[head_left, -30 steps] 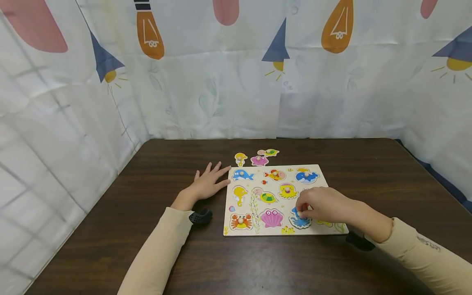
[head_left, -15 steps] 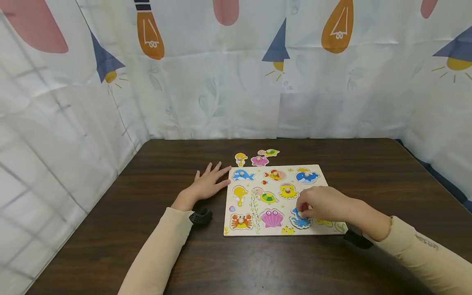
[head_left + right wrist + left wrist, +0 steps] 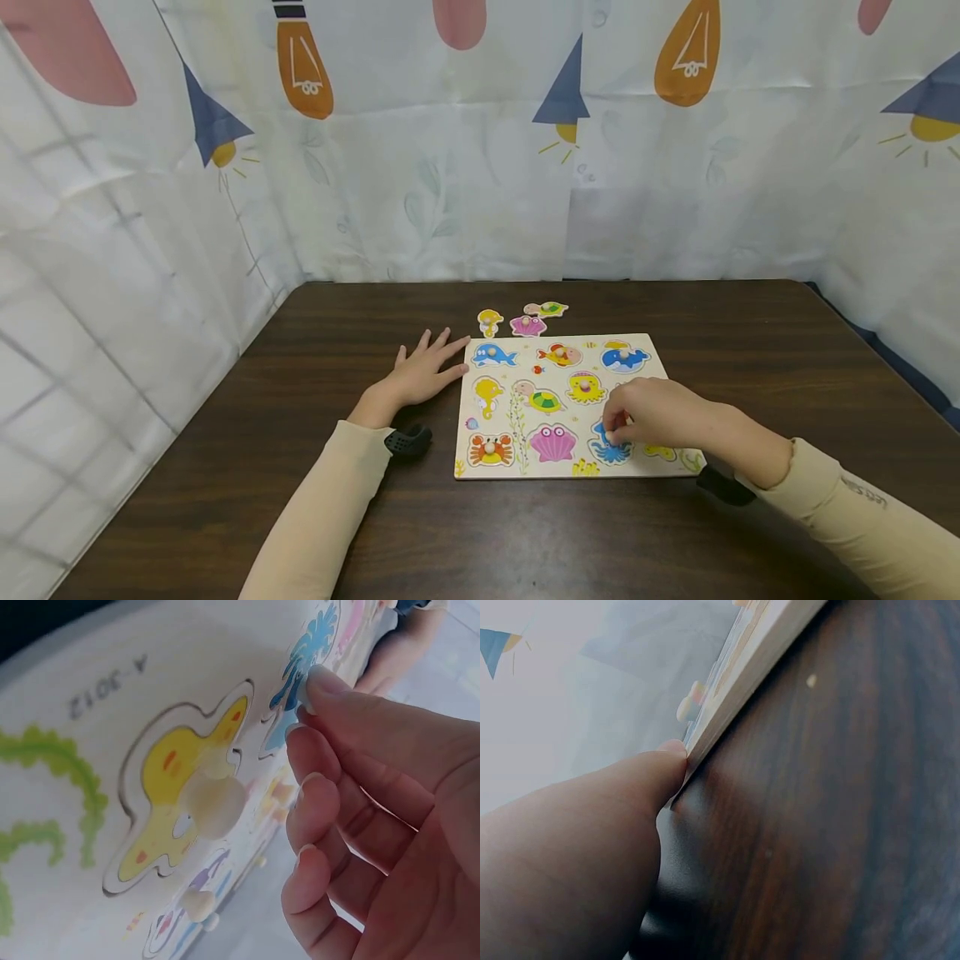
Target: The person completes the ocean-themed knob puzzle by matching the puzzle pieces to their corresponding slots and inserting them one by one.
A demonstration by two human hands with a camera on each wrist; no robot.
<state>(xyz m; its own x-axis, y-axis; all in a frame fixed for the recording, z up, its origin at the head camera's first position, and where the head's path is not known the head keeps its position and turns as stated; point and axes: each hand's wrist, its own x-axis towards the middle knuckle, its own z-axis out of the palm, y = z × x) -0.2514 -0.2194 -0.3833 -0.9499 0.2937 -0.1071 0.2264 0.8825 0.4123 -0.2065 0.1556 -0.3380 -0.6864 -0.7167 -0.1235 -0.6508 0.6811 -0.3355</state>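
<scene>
My right hand (image 3: pixel 660 412) pinches the blue squid-like puzzle piece (image 3: pixel 611 452) between thumb and fingertips, over the lower right part of the wooden peg puzzle board (image 3: pixel 573 471). In the right wrist view, the thumb (image 3: pixel 337 690) and index fingertip meet at the blue piece (image 3: pixel 319 634); the other fingers curl loosely, and its knob is hidden. Spread and straight, the fingers of my left hand (image 3: pixel 420 375) lie on the table at the board's left edge. In the left wrist view, the thumb (image 3: pixel 664 769) touches the board's side (image 3: pixel 739 694).
Behind the board lie a yellow seahorse piece (image 3: pixel 490 322), a pink shell piece (image 3: pixel 528 326) and a turtle piece (image 3: pixel 547 309). Knobbed pieces sit in the board, among them a crab (image 3: pixel 491 451), a yellow octopus (image 3: pixel 586 388) and a yellow piece (image 3: pixel 169 761) beside the right hand.
My right wrist has shifted slightly left, and the blue squid-like piece sits a little more evenly in its outline. The left hand has stayed in place.
</scene>
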